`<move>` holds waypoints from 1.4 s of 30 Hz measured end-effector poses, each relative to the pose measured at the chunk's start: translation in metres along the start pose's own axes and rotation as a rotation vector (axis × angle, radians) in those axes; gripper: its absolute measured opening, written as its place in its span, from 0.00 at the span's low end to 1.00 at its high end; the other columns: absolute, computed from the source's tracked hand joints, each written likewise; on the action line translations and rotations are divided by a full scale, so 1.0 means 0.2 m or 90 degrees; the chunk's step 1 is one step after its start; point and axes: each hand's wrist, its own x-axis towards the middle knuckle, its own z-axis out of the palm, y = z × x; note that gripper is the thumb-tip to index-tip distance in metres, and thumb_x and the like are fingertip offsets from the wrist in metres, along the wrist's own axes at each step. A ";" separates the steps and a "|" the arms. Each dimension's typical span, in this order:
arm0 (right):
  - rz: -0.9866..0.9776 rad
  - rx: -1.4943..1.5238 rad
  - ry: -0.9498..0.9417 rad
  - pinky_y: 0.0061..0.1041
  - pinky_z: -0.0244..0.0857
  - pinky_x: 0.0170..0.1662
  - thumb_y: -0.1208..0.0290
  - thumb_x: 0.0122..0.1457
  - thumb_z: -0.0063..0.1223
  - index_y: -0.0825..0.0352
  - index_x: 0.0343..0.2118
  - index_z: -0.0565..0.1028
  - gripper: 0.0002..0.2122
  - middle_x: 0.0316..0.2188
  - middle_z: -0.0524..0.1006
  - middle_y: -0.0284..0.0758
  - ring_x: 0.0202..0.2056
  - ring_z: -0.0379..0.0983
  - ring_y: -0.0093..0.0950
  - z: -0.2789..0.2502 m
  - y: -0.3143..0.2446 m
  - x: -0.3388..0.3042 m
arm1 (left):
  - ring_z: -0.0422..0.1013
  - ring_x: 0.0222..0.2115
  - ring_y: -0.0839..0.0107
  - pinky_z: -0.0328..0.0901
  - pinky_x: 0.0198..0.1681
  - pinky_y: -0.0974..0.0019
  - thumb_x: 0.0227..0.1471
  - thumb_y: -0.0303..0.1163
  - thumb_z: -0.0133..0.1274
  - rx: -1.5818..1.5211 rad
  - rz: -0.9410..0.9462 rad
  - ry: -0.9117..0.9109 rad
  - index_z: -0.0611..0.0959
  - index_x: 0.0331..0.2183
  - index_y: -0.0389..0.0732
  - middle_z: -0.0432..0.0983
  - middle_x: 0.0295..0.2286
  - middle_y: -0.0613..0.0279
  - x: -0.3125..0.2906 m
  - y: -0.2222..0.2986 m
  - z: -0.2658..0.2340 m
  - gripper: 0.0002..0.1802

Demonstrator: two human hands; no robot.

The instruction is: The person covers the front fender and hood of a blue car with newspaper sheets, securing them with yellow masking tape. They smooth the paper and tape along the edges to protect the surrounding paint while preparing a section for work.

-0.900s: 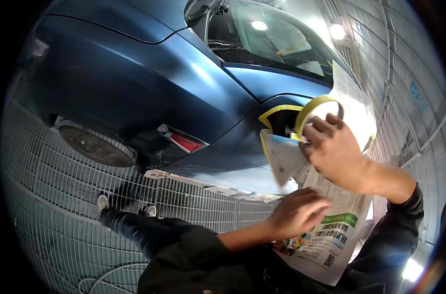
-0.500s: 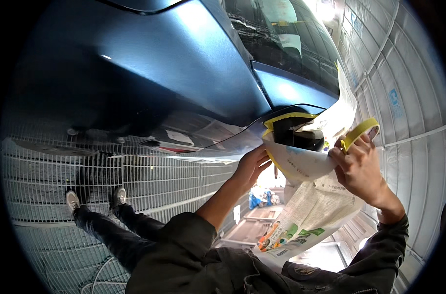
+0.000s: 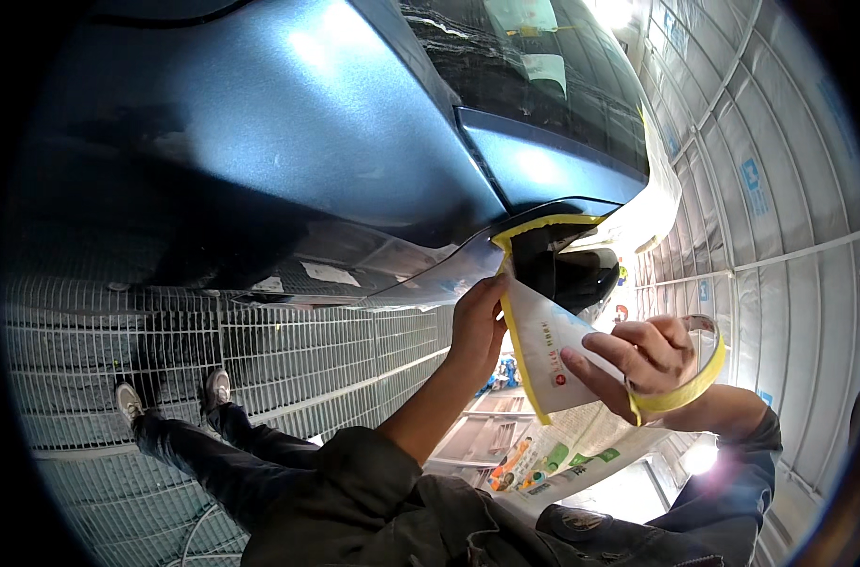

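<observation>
A printed masking paper sheet (image 3: 567, 364) edged with yellow tape hangs beside a dark recess (image 3: 571, 269) in the blue car's body. My left hand (image 3: 477, 321) pinches the sheet's upper taped corner close to the bodywork, fingers closed. Lower and to the right, my right hand (image 3: 642, 354) has its bent fingers against the sheet's right side. A roll of yellow masking tape (image 3: 708, 373) loops around that hand. Yellow tape (image 3: 548, 223) also borders the top and left of the recess. How the right fingertips grip the paper is partly hidden.
The blue car body (image 3: 354, 123) and its dark window (image 3: 534, 85) fill the upper part. More printed paper (image 3: 581, 463) hangs below my hands. On the right is a whitish panelled wall (image 3: 779, 208); a metal grating floor (image 3: 298, 350) lies at lower left.
My right hand has moved down and left, with the tape roll now lower. The sheet's taped edge has swung down into a straight line. My left hand has risen slightly to the corner.
</observation>
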 end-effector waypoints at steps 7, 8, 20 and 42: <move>0.016 0.039 -0.004 0.26 0.54 0.36 0.69 0.35 0.65 0.63 0.34 0.81 0.18 0.31 0.73 0.24 0.32 0.71 0.21 -0.07 0.06 0.17 | 0.74 0.41 0.72 0.69 0.46 0.65 0.66 0.37 0.42 0.036 0.066 0.005 0.79 0.43 0.37 0.78 0.38 0.60 0.10 -0.07 -0.10 0.16; 0.004 0.035 0.001 0.26 0.54 0.36 0.69 0.34 0.65 0.63 0.34 0.81 0.18 0.30 0.73 0.24 0.32 0.71 0.21 -0.07 0.06 0.18 | 0.75 0.41 0.71 0.70 0.45 0.65 0.66 0.36 0.41 0.069 0.082 0.023 0.79 0.43 0.36 0.78 0.38 0.59 0.11 -0.09 -0.14 0.17; -0.093 0.069 0.025 0.23 0.56 0.29 0.73 0.31 0.64 0.65 0.34 0.81 0.20 0.28 0.71 0.25 0.30 0.70 0.22 -0.02 0.06 0.19 | 0.76 0.42 0.73 0.69 0.45 0.71 0.68 0.41 0.41 0.185 0.071 0.025 0.78 0.52 0.38 0.80 0.43 0.61 0.37 -0.28 -0.09 0.21; 0.058 0.070 -0.089 0.31 0.61 0.34 0.67 0.42 0.66 0.63 0.34 0.75 0.16 0.25 0.71 0.26 0.27 0.69 0.25 -0.07 0.15 0.35 | 0.74 0.41 0.71 0.70 0.43 0.67 0.66 0.51 0.43 -0.162 -0.086 -0.107 0.72 0.56 0.39 0.76 0.44 0.60 0.44 -0.35 -0.04 0.28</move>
